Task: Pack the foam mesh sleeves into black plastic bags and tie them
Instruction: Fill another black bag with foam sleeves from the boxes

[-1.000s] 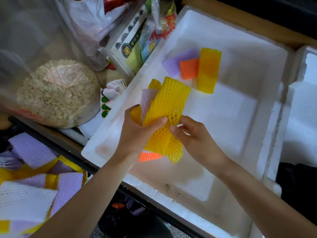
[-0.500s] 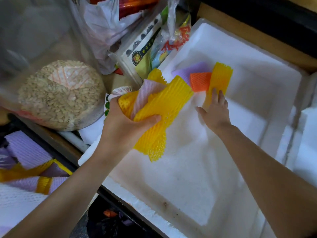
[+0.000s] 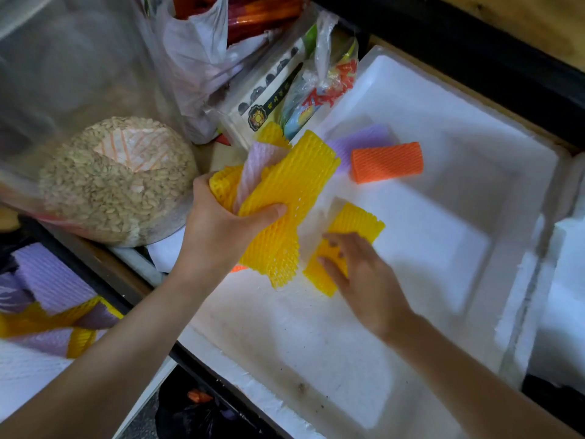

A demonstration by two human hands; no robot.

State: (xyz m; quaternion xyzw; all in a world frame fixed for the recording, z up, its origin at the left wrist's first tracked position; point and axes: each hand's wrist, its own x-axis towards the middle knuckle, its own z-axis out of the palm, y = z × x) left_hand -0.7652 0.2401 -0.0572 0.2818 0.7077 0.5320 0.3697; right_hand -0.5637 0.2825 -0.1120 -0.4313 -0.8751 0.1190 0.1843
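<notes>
My left hand (image 3: 221,229) grips a bundle of foam mesh sleeves (image 3: 285,191), mostly yellow with one pale pink, held over the left side of a white foam box (image 3: 443,280). My right hand (image 3: 357,274) presses on a single yellow sleeve (image 3: 354,223) lying on the box floor, fingers curled over it. An orange sleeve (image 3: 387,161) and a purple sleeve (image 3: 361,142) lie further back in the box. A black plastic bag (image 3: 202,413) sits on the floor below the box, with something orange inside it.
A clear bag of seeds (image 3: 117,182) stands left of the box, with snack packets (image 3: 319,90) and a white plastic bag (image 3: 196,58) behind it. A pile of purple, yellow and white sleeves (image 3: 47,299) lies at lower left. Another foam piece (image 3: 566,280) is at right.
My right hand dragged the single yellow sleeve from the back of the box toward me. The left hand kept its bundle and stayed near the box's left wall.
</notes>
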